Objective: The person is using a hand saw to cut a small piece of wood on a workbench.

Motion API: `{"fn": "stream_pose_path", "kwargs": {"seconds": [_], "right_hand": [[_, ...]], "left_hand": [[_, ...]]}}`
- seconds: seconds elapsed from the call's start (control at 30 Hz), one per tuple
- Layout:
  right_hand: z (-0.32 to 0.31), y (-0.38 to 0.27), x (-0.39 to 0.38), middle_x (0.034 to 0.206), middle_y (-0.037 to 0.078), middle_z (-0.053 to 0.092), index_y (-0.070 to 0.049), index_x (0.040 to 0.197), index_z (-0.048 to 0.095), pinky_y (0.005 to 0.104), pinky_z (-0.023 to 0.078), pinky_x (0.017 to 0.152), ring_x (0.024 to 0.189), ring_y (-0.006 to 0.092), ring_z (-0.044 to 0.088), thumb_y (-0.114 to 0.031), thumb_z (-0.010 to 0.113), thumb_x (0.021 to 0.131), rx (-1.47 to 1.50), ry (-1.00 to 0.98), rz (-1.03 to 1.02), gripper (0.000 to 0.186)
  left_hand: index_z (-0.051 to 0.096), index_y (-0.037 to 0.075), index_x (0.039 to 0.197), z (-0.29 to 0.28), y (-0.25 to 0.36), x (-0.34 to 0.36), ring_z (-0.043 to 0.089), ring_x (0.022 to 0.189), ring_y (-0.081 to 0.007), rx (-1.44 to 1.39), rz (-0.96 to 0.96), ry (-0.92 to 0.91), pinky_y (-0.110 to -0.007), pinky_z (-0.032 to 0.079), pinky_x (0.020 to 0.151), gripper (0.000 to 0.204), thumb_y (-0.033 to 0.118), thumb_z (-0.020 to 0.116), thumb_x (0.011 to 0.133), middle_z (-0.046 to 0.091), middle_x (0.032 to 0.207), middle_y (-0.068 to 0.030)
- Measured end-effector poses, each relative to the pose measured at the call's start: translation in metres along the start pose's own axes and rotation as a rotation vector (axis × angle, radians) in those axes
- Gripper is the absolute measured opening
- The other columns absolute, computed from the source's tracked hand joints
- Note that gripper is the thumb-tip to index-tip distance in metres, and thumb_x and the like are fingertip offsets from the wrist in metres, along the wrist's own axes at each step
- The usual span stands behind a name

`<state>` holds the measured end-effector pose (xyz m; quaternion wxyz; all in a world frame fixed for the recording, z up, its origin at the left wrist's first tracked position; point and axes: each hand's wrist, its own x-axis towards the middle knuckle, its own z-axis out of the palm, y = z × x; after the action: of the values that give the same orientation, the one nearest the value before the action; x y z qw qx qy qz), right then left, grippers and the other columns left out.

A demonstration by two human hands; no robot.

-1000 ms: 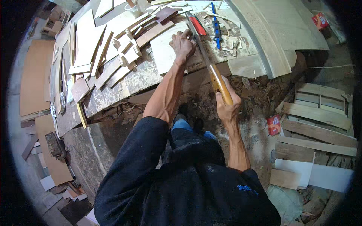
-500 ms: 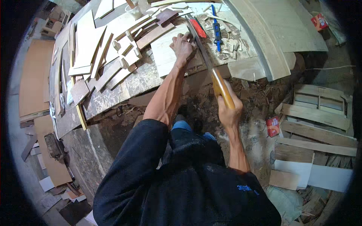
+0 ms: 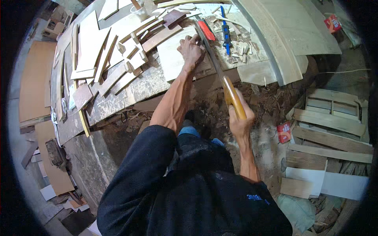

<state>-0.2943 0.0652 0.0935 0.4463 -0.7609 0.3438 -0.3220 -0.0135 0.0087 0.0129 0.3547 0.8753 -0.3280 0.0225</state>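
My right hand (image 3: 241, 114) grips the yellow wooden handle (image 3: 233, 96) of a saw, whose long metal blade (image 3: 214, 61) angles up across the bench beside a pale board (image 3: 169, 55). My left hand (image 3: 191, 51) has its fingers bent on that board close to the blade's left side; what lies under the fingertips is hidden. Just right of the blade lie a red tool (image 3: 206, 30), too indistinct to name, a blue caliper-like tool (image 3: 226, 34) and several small wood offcuts (image 3: 244, 51).
The worn bench (image 3: 110, 102) carries piled wood strips (image 3: 104, 51) and a white cup (image 3: 139, 11). Long curved panels (image 3: 283, 47) lie at upper right. Boards (image 3: 323, 120) and a red packet (image 3: 283, 131) are on the right; more panels (image 3: 37, 82) stand at left.
My right hand and the saw have moved down toward me and slightly right over the last second, with the handle now lower. My left hand has stayed in about the same place.
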Motion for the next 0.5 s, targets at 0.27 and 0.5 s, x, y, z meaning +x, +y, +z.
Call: {"fn": "stream_pose_path", "kwargs": {"seconds": [0.27, 0.5], "right_hand": [[-0.007, 0.005, -0.027, 0.112, 0.017, 0.065, -0.004, 0.131, 0.053, 0.0324, 0.051, 0.082, 0.094, 0.0207, 0.065, 0.003, 0.05, 0.081, -0.035, -0.01, 0.026, 0.05], [0.012, -0.004, 0.017, 0.108, 0.018, 0.066, -0.003, 0.128, 0.055, 0.0315, 0.051, 0.078, 0.09, 0.0219, 0.065, 0.004, 0.051, 0.079, -0.051, -0.005, -0.045, 0.05]], "left_hand": [[0.067, 0.023, 0.104, 0.004, -0.005, 0.003, 0.049, 0.104, -0.0299, 0.008, -0.038, -0.03, -0.046, 0.036, 0.087, 0.033, 0.022, 0.069, 0.071, 0.056, 0.103, -0.0073], [0.065, 0.021, 0.104, 0.004, -0.003, 0.002, 0.048, 0.106, -0.0321, -0.021, 0.016, -0.002, -0.049, 0.037, 0.087, 0.032, 0.022, 0.067, 0.073, 0.055, 0.105, -0.0107]]}}
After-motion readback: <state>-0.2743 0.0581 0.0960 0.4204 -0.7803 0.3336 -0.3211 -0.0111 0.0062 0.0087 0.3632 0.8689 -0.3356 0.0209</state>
